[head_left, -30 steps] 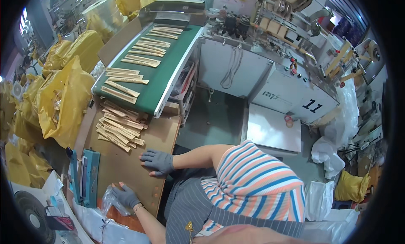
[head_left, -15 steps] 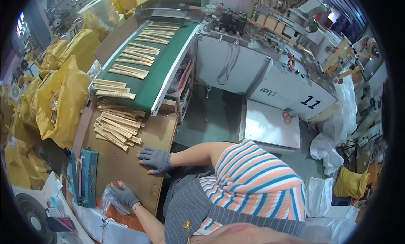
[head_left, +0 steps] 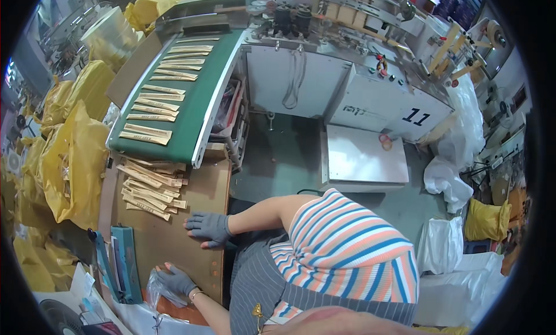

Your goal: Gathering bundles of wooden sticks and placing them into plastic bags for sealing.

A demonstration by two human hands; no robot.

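Clear plastic bag (head_left: 155, 288): lying crumpled at the near left corner of the brown worktable (head_left: 197, 202).
Left hand (head_left: 176, 282): gloved, fingers closing on the bag's edge.
Right hand (head_left: 209, 227): gloved, resting flat and empty, nearer the paper sleeves (head_left: 147, 187).
Sleeves: lying crosswise, just beyond it.
Green conveyor (head_left: 194, 103): carrying more sleeves toward the table.
Room: yellow sacks (head_left: 69, 155) crowding the left.

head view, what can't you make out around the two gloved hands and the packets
- Left hand: what is inside the clear bag it touches; glare and crumpling hide it.
- Right hand: its palm side, flat against the table.
- Packets: their print is too small.
- Lap: hidden by the striped shirt.
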